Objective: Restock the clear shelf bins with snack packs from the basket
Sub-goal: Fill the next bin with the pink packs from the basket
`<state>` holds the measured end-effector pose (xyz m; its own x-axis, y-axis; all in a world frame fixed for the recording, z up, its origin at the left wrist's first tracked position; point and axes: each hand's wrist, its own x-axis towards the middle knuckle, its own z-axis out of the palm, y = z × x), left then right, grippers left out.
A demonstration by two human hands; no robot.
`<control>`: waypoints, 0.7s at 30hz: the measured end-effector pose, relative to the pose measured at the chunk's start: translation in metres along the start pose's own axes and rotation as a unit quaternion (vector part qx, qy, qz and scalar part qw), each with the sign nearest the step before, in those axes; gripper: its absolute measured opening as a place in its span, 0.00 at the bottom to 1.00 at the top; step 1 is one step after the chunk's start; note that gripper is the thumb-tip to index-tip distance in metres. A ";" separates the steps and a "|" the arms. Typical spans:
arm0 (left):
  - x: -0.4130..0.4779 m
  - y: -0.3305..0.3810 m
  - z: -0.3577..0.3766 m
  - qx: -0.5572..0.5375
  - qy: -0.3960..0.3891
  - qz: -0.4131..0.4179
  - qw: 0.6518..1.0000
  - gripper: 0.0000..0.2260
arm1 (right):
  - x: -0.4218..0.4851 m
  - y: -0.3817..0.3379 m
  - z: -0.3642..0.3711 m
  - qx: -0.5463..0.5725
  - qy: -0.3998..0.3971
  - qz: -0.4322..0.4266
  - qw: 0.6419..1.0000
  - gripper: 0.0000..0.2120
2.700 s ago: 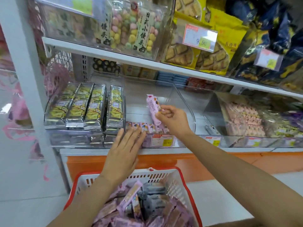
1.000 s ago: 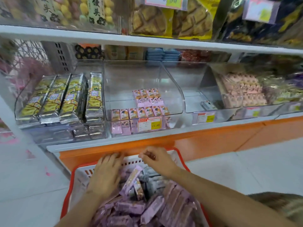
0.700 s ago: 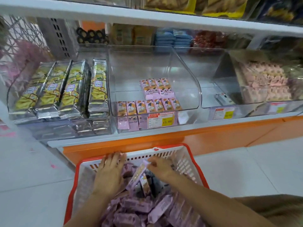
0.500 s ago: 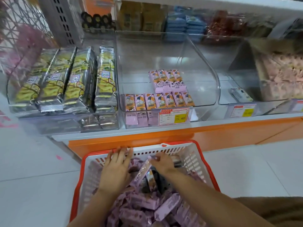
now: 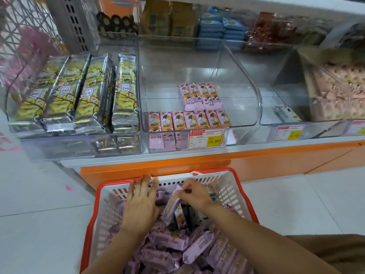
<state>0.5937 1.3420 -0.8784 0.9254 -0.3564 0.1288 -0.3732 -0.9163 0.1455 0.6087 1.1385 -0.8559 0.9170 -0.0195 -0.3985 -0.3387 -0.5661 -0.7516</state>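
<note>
My left hand [image 5: 141, 204] lies flat to steady the heap [image 5: 177, 252] in the basket [image 5: 215, 171], while my right hand [image 5: 194, 193] pinches one purple pack [image 5: 170, 203] by its end, meant for the half-empty bin [image 5: 250, 99].

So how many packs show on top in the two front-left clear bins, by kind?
Long silver-and-yellow foil packs: 4
Small pink-and-orange wrapped packs: 11
Total: 15
</note>
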 end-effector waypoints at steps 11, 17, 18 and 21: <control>0.002 0.049 -0.049 -0.269 -0.018 -0.010 0.963 0.13 | -0.040 -0.043 -0.037 0.187 0.004 -0.105 0.977 0.10; 0.007 0.062 -0.085 -0.550 -0.048 -0.087 0.829 0.12 | -0.069 -0.044 -0.063 0.097 -0.059 -0.159 0.981 0.19; 0.008 0.063 -0.090 -0.559 -0.049 -0.086 0.823 0.13 | -0.075 -0.046 -0.067 0.085 -0.048 -0.169 0.981 0.20; 0.009 0.065 -0.102 -0.529 -0.032 -0.057 0.846 0.14 | -0.095 -0.060 -0.081 0.071 0.005 -0.214 0.974 0.18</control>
<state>0.5705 1.2976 -0.7678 0.9485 -0.3167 0.0053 -0.0992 -0.2811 0.9545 0.5588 1.1076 -0.7305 0.9822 0.1856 -0.0281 0.0504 -0.4046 -0.9131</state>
